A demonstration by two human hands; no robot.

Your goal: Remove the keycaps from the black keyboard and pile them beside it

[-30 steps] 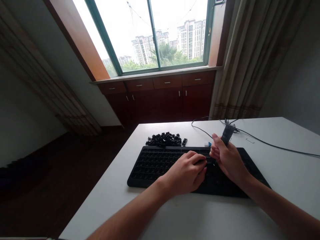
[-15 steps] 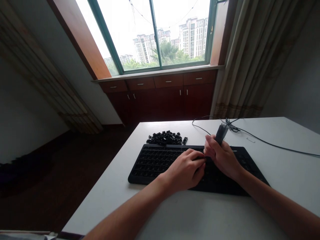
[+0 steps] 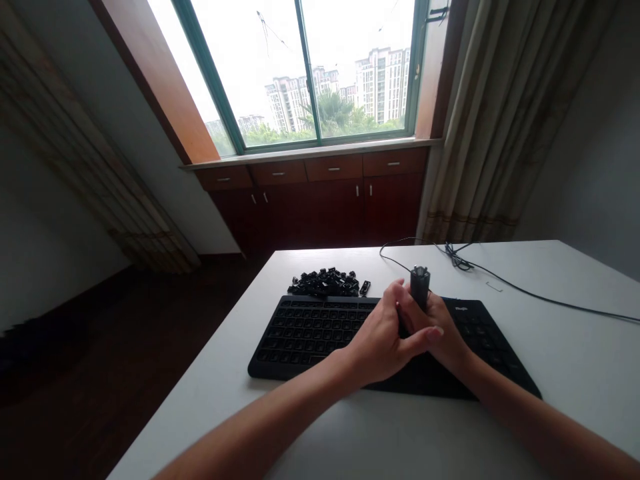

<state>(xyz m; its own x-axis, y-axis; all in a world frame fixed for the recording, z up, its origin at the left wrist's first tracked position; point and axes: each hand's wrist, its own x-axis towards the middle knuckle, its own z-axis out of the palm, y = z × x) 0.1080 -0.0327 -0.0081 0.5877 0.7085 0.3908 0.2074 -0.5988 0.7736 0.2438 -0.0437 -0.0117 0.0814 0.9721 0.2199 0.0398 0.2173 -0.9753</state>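
Observation:
My right hand (image 3: 445, 333) is closed around a black handle-shaped tool (image 3: 420, 287), whose thick end points up out of the fist. The tool's lower end is hidden, so its exact kind cannot be told. Against the right hand rests my left hand (image 3: 380, 340), its thumb stretched across the right hand and apart from its fingers; the other fingertips are partly hidden. Both hands are above the middle of a black keyboard (image 3: 300, 333). On its left side, rows of key sockets show without caps. The part under the hands is covered.
Loose black keycaps (image 3: 325, 283) lie piled behind the keyboard, with a single keycap (image 3: 365, 287) beside them. A black cable (image 3: 525, 290) runs across the white table (image 3: 210, 400), near a thin bent wire (image 3: 494, 287).
My left hand has lifted off the keyboard and moved up against my right hand, thumb now spread. The tool in my right hand has swung more upright and shifted slightly left.

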